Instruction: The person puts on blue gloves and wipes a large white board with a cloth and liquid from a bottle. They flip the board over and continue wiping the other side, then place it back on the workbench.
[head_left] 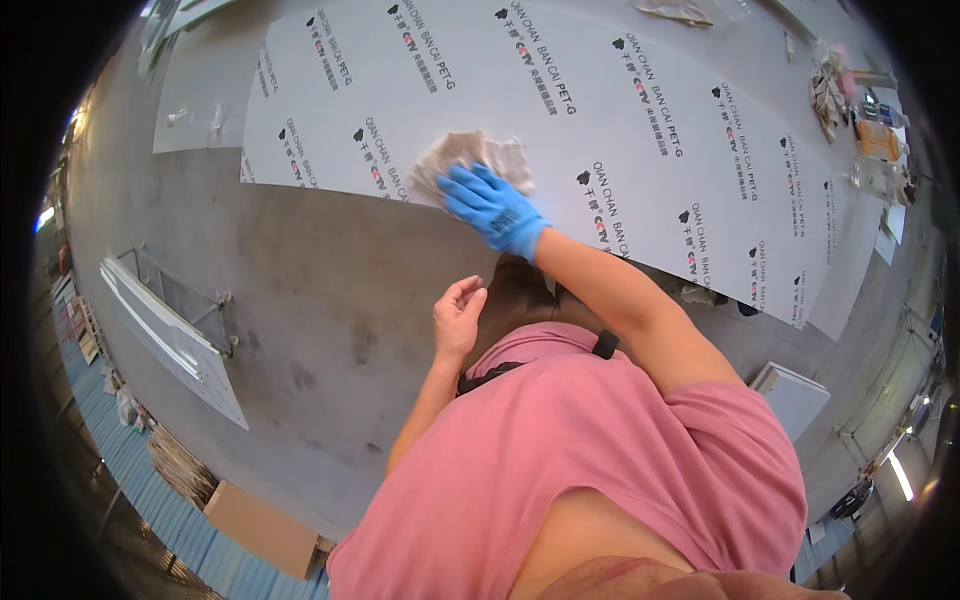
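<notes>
My right hand [492, 208], in a blue glove, presses a crumpled off-white cloth [447, 158] against a large white panel [560, 180]. The cloth spreads out beyond the fingers near the panel's front edge. Rows of dark and red print cover the panel's surface. My left hand [459, 313] is bare and hangs in front of my body, short of the panel. Its fingers are loosely bent with a gap to the thumb, and nothing shows in them.
Rags [828, 95] and an orange-labelled bottle [879, 141] lie at the panel's far right. A rack with white boards [175, 330] stands on the grey floor to the left. A cardboard box [262, 530] sits at the lower left, and more boards [790, 397] are at my right.
</notes>
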